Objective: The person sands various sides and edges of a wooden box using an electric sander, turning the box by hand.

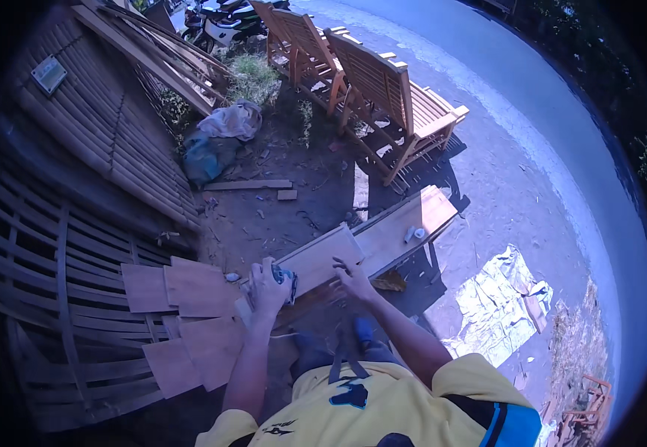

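Note:
My left hand (265, 289) is wrapped over a compact dark teal tool (285, 285) that looks like a power sander; much of it is hidden by the fingers. The tool rests at the left end of a flat wooden panel (322, 262) lying on a long bench-like board (398, 231). Over the panel's right part, my right hand (353, 280) is open with its fingers spread, holding nothing. Whether its fingertips touch the wood, I cannot tell.
Several thin wooden panels (201, 287) lean on slatted bamboo (63, 276) at left. Small white items (414, 234) sit on the board. Slatted wooden chairs (383, 82) stand ahead, with sacks (219, 141) left of them. A crumpled pale sheet (498, 305) lies at right.

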The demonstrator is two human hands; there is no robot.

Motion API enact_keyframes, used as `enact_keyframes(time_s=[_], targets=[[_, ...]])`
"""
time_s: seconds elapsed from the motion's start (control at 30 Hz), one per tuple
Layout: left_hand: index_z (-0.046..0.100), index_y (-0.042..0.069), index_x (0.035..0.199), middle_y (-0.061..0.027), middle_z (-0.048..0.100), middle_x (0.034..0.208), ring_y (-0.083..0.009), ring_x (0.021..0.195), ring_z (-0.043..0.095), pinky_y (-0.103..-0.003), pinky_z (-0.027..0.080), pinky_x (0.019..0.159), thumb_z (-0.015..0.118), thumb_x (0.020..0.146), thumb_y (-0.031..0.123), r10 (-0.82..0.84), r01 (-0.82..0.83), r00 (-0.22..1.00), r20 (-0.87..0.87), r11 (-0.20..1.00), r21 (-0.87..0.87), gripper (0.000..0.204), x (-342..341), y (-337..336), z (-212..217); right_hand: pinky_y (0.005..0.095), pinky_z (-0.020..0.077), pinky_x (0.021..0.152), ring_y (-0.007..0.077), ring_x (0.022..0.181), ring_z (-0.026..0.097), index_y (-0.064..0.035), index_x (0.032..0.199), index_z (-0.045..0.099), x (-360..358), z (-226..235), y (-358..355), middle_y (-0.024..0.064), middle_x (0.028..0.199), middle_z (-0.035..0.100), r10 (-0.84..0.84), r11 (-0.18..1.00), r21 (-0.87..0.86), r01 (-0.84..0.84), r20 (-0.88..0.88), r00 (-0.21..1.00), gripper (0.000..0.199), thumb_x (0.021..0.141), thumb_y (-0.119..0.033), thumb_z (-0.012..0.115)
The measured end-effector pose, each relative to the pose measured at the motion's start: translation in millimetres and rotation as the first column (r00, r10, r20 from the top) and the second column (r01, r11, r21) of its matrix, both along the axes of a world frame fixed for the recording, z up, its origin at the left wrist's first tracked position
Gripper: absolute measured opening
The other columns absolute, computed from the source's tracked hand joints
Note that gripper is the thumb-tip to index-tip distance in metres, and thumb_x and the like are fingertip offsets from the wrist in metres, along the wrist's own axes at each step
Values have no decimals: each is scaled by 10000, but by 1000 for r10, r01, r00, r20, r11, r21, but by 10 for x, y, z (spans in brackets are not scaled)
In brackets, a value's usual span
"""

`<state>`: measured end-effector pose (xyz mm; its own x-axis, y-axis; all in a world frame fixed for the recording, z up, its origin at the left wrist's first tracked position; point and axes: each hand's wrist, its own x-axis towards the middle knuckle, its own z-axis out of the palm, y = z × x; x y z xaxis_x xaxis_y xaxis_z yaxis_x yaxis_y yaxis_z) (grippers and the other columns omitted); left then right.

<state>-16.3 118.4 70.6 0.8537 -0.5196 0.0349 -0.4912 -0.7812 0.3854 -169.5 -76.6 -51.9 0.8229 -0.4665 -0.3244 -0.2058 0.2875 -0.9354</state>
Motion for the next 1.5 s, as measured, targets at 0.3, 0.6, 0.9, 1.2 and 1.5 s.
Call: enact_keyframes(time_s=[0.3,0.6,0.9,1.2,1.5], targets=[[660,192,1264,-106,650,1178,-343,1202,661,-517,580,998,841,823,290,-480,485,874,-75,872,67,486,203,-1093,116,275,593,669,172,798,760,-39,1489,608,-1834,-185,-912,123,1203,746,-371,927,-80,366,-328,869,454,1068,-203,648],[667,207,1249,-93,653,1182,-335,1199,662,-505,570,1027,830,833,324,-647,654,756,-101,754,61,462,-13,-2035,55,284,594,657,173,777,762,-48,1449,644,-2053,-453,-420,97,1090,742,-402,903,29,428,-290,869,419,1045,-156,663],[666,206,1240,-85,650,1133,-333,1161,670,-496,562,1006,838,813,302,-649,654,753,-108,756,28,470,103,-1857,31,301,605,669,164,785,755,-38,1424,661,-2100,-379,-536,81,1053,743,-414,903,-14,429,-292,862,419,1030,-180,679],[663,201,1243,-96,646,1135,-335,1147,670,-479,563,1003,829,809,287,-653,658,752,-86,751,56,472,-79,-2134,81,314,600,683,157,779,752,-33,1420,661,-1767,-268,-548,92,1015,748,-234,971,-113,210,-290,928,429,1022,-191,681],[667,192,1239,-95,663,1113,-355,1117,688,-498,576,972,836,796,259,-574,578,815,-82,815,38,478,139,-1255,60,308,604,711,157,790,746,-23,1415,662,-2500,-579,-763,98,1063,761,-359,932,-98,350,-400,843,419,1026,-181,678]])
